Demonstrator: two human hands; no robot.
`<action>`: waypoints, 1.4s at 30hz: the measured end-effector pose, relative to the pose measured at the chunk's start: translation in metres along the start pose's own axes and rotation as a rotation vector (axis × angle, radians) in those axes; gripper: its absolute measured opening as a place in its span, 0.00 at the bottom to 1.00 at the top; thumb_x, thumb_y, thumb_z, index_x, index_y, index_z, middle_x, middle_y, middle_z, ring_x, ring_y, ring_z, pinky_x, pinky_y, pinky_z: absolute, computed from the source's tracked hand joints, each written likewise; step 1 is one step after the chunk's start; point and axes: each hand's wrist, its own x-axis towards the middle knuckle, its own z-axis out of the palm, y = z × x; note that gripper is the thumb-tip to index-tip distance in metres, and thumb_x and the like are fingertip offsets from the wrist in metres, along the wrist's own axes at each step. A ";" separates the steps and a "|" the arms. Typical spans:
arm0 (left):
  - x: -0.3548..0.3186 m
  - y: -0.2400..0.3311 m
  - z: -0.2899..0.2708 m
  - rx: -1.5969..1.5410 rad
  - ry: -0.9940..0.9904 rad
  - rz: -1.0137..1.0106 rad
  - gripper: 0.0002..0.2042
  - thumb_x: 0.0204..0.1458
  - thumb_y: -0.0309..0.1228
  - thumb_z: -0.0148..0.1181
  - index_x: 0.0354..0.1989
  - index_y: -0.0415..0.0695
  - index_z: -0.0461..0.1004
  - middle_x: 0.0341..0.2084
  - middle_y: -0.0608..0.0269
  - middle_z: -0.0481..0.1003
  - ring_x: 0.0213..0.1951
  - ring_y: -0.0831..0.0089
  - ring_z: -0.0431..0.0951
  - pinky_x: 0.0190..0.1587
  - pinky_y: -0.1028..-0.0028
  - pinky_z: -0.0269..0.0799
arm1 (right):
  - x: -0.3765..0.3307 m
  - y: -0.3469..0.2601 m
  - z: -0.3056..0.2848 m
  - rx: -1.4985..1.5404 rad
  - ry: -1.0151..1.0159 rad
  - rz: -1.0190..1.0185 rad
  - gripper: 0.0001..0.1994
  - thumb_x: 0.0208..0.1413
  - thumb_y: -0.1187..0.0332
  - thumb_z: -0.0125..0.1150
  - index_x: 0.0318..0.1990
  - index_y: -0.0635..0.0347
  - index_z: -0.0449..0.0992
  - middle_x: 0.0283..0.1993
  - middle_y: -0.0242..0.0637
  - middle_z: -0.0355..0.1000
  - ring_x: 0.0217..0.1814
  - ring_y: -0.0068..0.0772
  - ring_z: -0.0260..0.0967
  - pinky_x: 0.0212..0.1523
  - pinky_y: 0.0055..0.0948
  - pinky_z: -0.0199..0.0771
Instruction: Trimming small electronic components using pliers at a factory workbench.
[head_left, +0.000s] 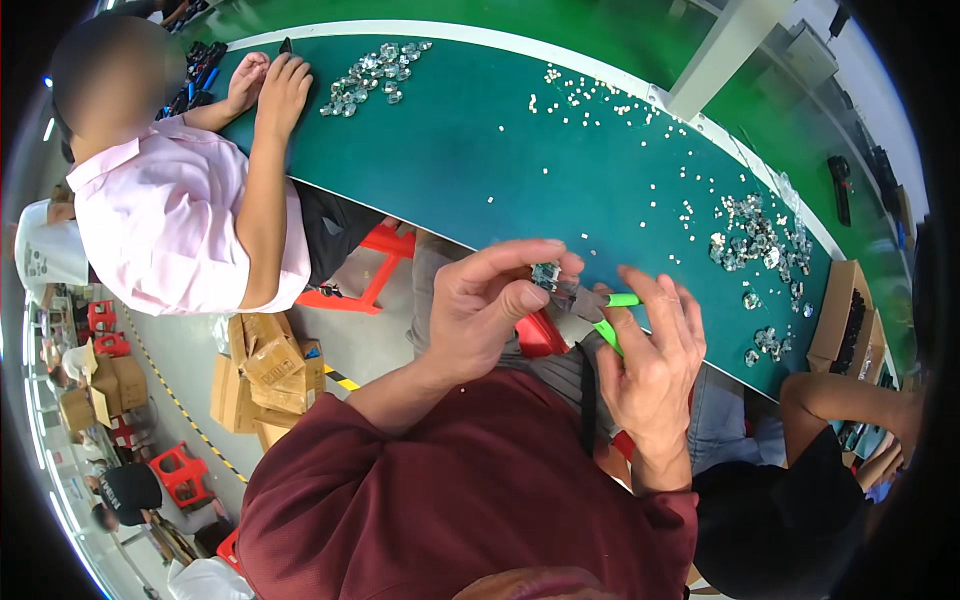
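My left hand (472,308) is closed in a pinch in front of my chest. Between its thumb and fingers sits a small shiny part with a dark greenish face (545,274); its exact kind is hard to make out. From the right, my right hand (655,365) grips a pair of pliers with bright green handles (622,299). The handles stand apart, and the metal jaws point left at the small part, very near or touching it. Both hands are above my lap at the near edge of the green table (430,160).
Small white pieces (590,95) lie scattered across the far table. Clear shiny parts form piles at the far left (372,78) and right (755,235). An open cardboard box (835,315) stands at the right end. Co-workers sit on both sides; cartons (265,375) are stacked behind at left.
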 end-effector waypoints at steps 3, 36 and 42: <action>0.002 -0.001 -0.001 0.093 -0.015 0.025 0.18 0.61 0.27 0.63 0.58 0.36 0.74 0.47 0.51 0.79 0.49 0.68 0.80 0.54 0.68 0.76 | 0.001 0.000 0.001 -0.008 0.011 -0.002 0.15 0.41 0.71 0.68 0.40 0.59 0.82 0.51 0.41 0.73 0.48 0.52 0.75 0.49 0.47 0.71; 0.006 0.015 -0.011 0.321 -0.038 0.054 0.16 0.58 0.33 0.67 0.49 0.33 0.78 0.38 0.50 0.78 0.41 0.67 0.78 0.43 0.69 0.75 | 0.005 -0.006 0.002 0.257 0.052 0.019 0.07 0.42 0.73 0.67 0.31 0.64 0.80 0.36 0.41 0.74 0.29 0.45 0.72 0.31 0.38 0.69; 0.010 0.012 -0.021 0.331 -0.059 0.080 0.12 0.57 0.18 0.62 0.49 0.32 0.78 0.41 0.52 0.78 0.42 0.68 0.80 0.45 0.70 0.79 | 0.010 -0.003 -0.002 0.238 0.003 0.009 0.07 0.45 0.74 0.65 0.33 0.65 0.81 0.39 0.42 0.76 0.34 0.43 0.74 0.35 0.37 0.72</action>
